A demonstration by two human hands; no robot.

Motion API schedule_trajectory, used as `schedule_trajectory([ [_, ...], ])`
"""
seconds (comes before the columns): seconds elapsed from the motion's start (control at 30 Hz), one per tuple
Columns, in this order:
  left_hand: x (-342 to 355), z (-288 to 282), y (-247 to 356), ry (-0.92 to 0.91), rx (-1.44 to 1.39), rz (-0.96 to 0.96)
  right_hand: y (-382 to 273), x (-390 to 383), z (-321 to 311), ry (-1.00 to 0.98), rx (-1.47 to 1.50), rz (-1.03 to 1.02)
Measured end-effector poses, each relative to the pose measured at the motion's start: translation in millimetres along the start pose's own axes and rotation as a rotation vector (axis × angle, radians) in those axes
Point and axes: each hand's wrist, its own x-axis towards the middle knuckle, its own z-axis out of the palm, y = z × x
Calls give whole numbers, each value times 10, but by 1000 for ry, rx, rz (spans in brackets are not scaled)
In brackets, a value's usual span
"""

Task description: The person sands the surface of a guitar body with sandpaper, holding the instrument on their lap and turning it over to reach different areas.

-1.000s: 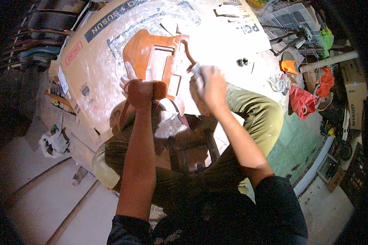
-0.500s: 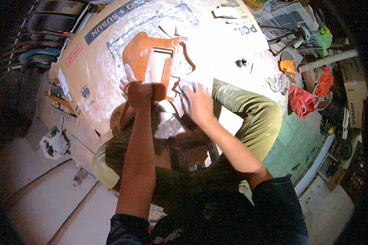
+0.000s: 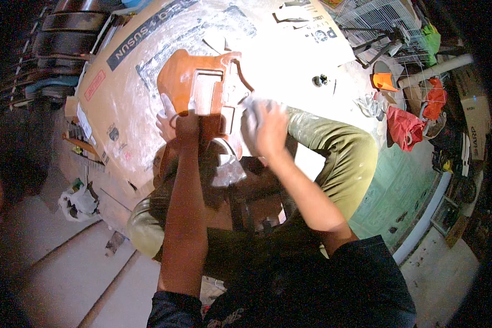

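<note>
An orange-brown wooden body (image 3: pixel 175 79), shaped like an electric guitar's, with cut-out pockets, rests in front of me at the edge of the cardboard. My left hand (image 3: pixel 176 124) grips its near left part, fingers spread along the edge. At its right edge, my right hand (image 3: pixel 269 127) is blurred by motion. Under those fingers shows a grey pad-like piece (image 3: pixel 249 121), held against or close to the wood; its exact kind is unclear. Strong light washes out the surface right of the body.
Dusty cardboard (image 3: pixel 127 109) lies under the work. My bent right knee (image 3: pixel 347 139) is close to my right hand. Further right are a red cloth bag (image 3: pixel 404 128), an orange piece (image 3: pixel 384 82) and a wire rack (image 3: pixel 374 33). A white plastic bag (image 3: pixel 79 201) lies at left.
The wooden body has shifted slightly left and downward in the picture, as has the cardboard. My right hand has moved a little and is now more blurred; the left keeps its grip.
</note>
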Motion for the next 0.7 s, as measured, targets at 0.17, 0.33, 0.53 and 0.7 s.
schedule_trajectory([
  [0.17,56,30,-179,-53,-13,3,101,286,-142,-218,143,62],
  [0.33,54,86,-148,-30,86,4,69,-174,17,-145,125,-27],
  [0.53,66,75,-75,-23,88,-12,147,176,0,-117,167,207],
  [0.7,56,115,-108,17,68,-6,219,108,-46,-85,143,-1],
])
